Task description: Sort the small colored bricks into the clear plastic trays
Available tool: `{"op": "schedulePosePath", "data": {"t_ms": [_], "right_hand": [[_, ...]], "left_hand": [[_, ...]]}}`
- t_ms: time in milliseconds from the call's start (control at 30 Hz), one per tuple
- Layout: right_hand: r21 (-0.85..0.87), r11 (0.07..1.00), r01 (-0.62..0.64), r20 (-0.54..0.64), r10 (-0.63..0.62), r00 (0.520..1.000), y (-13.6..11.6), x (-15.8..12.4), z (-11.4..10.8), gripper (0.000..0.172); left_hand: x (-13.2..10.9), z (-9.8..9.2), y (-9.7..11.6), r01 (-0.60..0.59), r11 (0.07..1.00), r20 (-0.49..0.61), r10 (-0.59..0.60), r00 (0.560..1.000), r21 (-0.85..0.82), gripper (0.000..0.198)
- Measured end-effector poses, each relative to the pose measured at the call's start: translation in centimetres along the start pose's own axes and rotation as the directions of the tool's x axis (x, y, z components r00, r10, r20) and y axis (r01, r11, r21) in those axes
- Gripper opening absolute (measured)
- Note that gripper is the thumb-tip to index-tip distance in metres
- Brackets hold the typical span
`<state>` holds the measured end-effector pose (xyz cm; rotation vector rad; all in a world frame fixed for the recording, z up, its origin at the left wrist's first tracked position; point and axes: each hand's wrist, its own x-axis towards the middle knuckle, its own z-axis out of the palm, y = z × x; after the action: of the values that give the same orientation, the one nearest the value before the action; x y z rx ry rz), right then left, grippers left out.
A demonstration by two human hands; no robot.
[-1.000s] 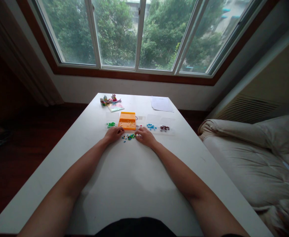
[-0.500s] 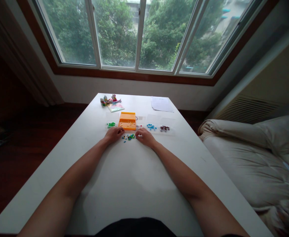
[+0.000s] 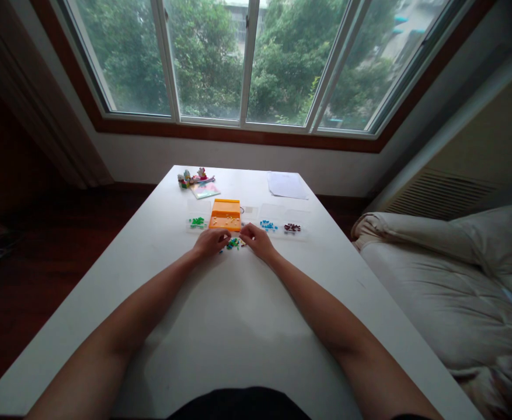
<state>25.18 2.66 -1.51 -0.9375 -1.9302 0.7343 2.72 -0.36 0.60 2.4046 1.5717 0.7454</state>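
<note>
A small pile of mixed green, blue and yellow pieces (image 3: 233,244) lies on the white table. My left hand (image 3: 212,241) is at the pile's left side, its fingers pinched; whatever is between them is too small to make out. On the right side of the pile, my right hand (image 3: 256,239) also has thumb and fingers drawn together, and I cannot see what they hold. Just beyond both hands sits an open orange case (image 3: 226,214) with small pale pieces in it.
Clear boxes hold green pieces (image 3: 198,222), blue pieces (image 3: 268,224) and dark brown pieces (image 3: 292,227). Farther back are small colourful figures (image 3: 185,178), a pastel card (image 3: 205,189) and white paper sheets (image 3: 287,185). A padded beige seat (image 3: 413,280) stands right of the table (image 3: 247,338).
My left hand has moved right, from beside the orange case to the pile, closer to my right hand. The right hand has barely shifted.
</note>
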Motion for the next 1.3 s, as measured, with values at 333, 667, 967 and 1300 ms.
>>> {"op": "schedulePosePath", "data": {"t_ms": [333, 667, 967, 1300], "right_hand": [[0.161, 0.984, -0.076, 0.045, 0.07, 0.997, -0.4, -0.2, 1.1, 0.026], [0.052, 0.998, -0.035, 0.022, 0.034, 0.999, -1.0, -0.3, 0.8, 0.019], [-0.237, 0.963, 0.125, 0.013, -0.126, 0.992, 0.8, 0.0, -0.5, 0.009], [-0.314, 0.897, 0.31, 0.272, -0.228, 0.935, 1.4, -0.2, -2.5, 0.014]], "left_hand": [[-0.3, -0.1, 1.9, -0.079, 0.997, -0.077, 0.076, 0.994, -0.027, 0.022], [-0.3, -0.4, 2.2, -0.075, 0.997, -0.047, 0.074, 0.996, -0.016, 0.021], [0.3, -1.5, -1.8, 0.149, 0.988, -0.234, -0.137, 0.962, 0.032, 0.022], [0.6, -3.0, -5.9, 0.518, 0.855, -0.347, -0.496, 0.796, -0.032, 0.022]]}}
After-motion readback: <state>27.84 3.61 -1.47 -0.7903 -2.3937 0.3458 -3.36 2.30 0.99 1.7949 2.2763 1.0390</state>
